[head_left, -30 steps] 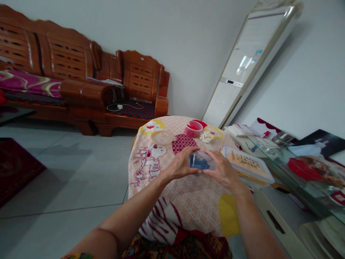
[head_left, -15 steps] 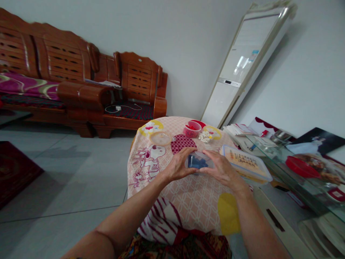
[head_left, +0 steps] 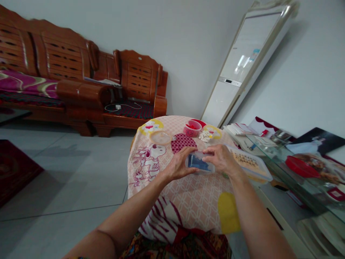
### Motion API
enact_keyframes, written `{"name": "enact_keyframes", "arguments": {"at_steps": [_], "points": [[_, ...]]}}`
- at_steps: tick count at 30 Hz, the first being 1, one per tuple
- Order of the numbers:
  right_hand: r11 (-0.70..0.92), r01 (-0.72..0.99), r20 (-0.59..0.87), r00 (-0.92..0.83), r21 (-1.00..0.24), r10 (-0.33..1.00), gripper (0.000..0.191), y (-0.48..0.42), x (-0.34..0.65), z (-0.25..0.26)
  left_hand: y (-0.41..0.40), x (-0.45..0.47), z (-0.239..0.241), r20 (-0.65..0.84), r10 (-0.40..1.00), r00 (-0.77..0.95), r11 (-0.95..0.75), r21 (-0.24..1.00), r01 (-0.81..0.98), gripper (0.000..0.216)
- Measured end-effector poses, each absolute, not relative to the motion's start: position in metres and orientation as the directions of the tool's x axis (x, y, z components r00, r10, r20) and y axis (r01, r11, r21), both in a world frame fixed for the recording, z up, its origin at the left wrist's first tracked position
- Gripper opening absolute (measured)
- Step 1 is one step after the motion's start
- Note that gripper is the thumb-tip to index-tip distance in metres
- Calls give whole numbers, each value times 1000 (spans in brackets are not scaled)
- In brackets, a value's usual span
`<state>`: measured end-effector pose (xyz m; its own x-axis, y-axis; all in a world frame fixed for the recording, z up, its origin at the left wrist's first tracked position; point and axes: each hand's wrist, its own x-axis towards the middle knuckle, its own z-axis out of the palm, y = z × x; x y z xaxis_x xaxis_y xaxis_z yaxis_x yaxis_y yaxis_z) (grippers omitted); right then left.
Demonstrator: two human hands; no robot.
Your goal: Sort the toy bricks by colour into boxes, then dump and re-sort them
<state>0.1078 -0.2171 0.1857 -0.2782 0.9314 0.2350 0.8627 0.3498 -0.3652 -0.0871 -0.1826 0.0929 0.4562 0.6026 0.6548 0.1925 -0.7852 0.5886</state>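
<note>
A small clear plastic box [head_left: 211, 168] with dark blue pieces [head_left: 197, 163] inside is held just above or on the near middle of a round cloth-covered table [head_left: 194, 198]; which of the two I cannot tell. My left hand [head_left: 178, 165] grips its left end, thumb along the near side and fingers over the far side. At the far right corner, the fingers and thumb of my right hand [head_left: 221, 158] are closed on the box's edge. Beyond lie a pink round tub [head_left: 192, 129] with red pieces, a small heap of white pieces [head_left: 205, 136] and a clear oval lid [head_left: 161, 137].
A large clear container [head_left: 250, 165] with a yellowish, lettered top sits at the table's right edge. Beside it runs a glass shelf unit [head_left: 283, 158] holding papers and a red dish [head_left: 302, 167]. A wooden sofa [head_left: 67, 61] and a tall air conditioner [head_left: 237, 68] stand behind.
My right hand has shifted from the near right side of the box up to its far right corner, with the thumb lifted off the near side. My left hand keeps its grip.
</note>
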Motion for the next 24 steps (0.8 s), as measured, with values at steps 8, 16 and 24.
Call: {"name": "enact_keyframes", "arguments": {"at_steps": [8, 16, 24], "points": [[346, 789, 448, -101, -508, 888, 44, -237, 107, 156, -183, -87, 87, 675, 601, 427, -778, 616, 122, 87], [64, 653, 409, 393, -755, 824, 52, -283, 114, 103, -209, -76, 68, 711, 591, 380, -798, 586, 143, 86], [-45, 314, 100, 432, -948, 896, 46, -305, 137, 91, -260, -55, 52, 721, 413, 557, -884, 465, 55, 82]]}}
